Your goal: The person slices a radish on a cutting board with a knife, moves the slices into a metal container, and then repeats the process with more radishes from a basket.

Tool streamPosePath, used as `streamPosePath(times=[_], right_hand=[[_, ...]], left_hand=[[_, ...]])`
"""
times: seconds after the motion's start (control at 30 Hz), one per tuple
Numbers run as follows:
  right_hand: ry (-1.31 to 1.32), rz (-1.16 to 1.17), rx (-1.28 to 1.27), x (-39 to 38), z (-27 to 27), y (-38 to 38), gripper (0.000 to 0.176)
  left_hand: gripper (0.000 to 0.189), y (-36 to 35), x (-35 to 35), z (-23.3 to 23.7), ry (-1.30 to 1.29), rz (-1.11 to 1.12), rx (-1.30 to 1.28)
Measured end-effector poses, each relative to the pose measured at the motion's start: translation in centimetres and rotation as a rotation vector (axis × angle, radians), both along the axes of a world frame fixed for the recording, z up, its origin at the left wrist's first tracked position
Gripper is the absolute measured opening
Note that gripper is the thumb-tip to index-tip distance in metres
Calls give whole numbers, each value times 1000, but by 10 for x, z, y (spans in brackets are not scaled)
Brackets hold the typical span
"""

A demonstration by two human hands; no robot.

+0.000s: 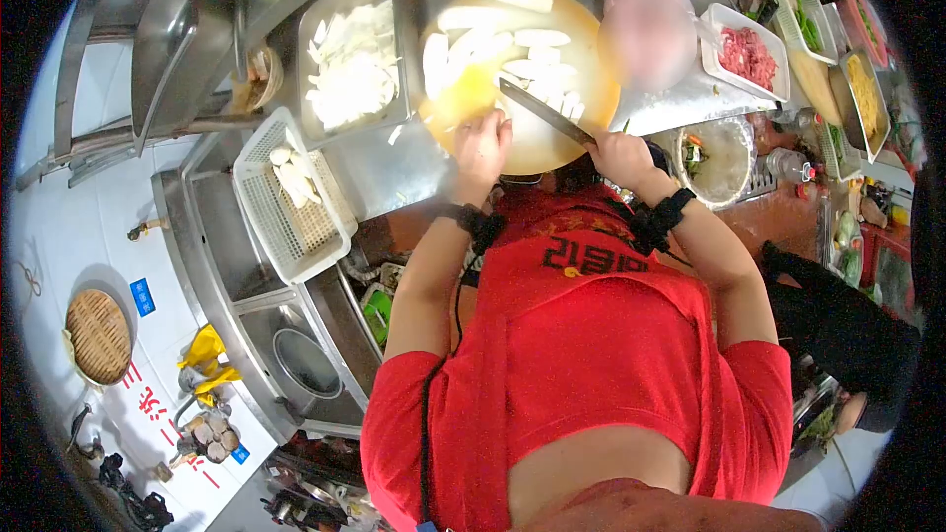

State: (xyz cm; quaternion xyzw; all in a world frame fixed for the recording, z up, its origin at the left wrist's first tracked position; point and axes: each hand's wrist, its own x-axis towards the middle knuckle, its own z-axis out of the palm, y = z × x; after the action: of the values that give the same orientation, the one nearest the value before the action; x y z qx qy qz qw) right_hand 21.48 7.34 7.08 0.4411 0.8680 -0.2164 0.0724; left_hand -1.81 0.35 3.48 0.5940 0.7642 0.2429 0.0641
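My right hand (621,160) grips the handle of a kitchen knife (547,112), whose blade slants across the round yellow cutting board (532,148). My left hand (483,150) rests at the board's near left part with its fingers curled, close to the blade. What lies under those fingers is hidden. Pale peeled vegetable stalks (498,18) lie whole at the far side of the board. Shorter white pieces (542,64) sit beyond the blade. Strong glare washes out the left half of the board. A metal tray (307,116) to the left holds white slices (355,64).
Left of the board stands a white plastic basket (258,153) with pale stalks, beside a steel sink (236,227). On the right are a white tray of red meat (749,57), a round container with scraps (734,163) and a plastic bottle (788,166). A person in black (838,320) stands at the right.
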Motion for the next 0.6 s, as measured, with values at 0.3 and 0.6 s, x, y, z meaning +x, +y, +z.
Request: streamPosePath(times=[0.3,0.6], right_hand=[[76,27,9,2,22,-7,28],[15,122,104,-8,2,-13,25]], left_hand=[[14,-11,16,-6,-185,-14,281],[11,-11,7,-37,-116,-213,405]])
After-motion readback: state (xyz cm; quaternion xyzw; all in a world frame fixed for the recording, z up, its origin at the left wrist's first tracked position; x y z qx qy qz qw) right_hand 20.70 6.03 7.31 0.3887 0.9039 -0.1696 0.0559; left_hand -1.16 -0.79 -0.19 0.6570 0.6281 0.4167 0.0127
